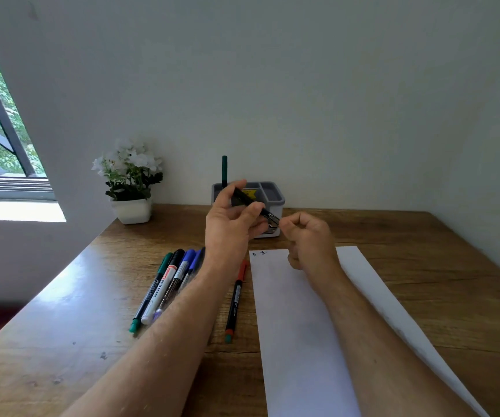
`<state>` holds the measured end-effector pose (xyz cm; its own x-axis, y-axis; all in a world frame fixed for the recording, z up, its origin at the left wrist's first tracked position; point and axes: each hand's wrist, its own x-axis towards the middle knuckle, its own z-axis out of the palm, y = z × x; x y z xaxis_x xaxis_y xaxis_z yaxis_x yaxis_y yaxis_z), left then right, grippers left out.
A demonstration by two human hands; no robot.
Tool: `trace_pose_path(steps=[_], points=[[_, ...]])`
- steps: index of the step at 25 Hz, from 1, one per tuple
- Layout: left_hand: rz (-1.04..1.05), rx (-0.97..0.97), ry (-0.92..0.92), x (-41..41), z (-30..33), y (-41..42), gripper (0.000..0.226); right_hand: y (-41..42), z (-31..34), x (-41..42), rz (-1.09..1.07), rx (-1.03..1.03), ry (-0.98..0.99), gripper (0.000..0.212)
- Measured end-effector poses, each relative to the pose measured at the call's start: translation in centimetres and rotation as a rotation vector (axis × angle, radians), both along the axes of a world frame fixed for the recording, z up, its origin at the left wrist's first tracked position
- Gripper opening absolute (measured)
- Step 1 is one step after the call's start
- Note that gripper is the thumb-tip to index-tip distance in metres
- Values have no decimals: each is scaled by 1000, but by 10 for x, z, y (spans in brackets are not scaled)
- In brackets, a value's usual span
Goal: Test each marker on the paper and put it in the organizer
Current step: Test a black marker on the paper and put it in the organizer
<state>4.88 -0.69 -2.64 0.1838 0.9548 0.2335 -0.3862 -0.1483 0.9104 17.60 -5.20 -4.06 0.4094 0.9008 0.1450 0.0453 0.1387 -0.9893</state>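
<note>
Wooden desk (423,266): both hands pinch black marker (254,204), blocking organizer (269,191); loose markers (170,281) left of paper (296,341).

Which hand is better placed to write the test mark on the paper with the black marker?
Probably the right hand: it pinches one end of the black marker and hovers above the paper. The left hand holds the marker's barrel further left, over the table.

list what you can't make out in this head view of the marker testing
- Black marker: whether its cap is on; the right hand hides that end.
- Marker row: the count; the left forearm covers the rightmost ones.
- Scribbles on the paper: too small to read.
- Organizer: its front and inside; the left hand blocks them.
</note>
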Motion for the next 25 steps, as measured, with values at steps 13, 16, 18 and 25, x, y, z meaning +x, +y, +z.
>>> trace_pose_path(steps=[13,16,18,25], points=[[414,372,358,33,68,46,29,7,-10,-6,-376,73,-246,32],[437,338,437,46,63,69,27,7,-11,-6,-381,93,-263,33],[427,287,540,54,55,80,28,8,-11,-6,-384,102,-259,34],[436,302,863,74,41,99,44,9,-11,-3,-372,93,-269,39]])
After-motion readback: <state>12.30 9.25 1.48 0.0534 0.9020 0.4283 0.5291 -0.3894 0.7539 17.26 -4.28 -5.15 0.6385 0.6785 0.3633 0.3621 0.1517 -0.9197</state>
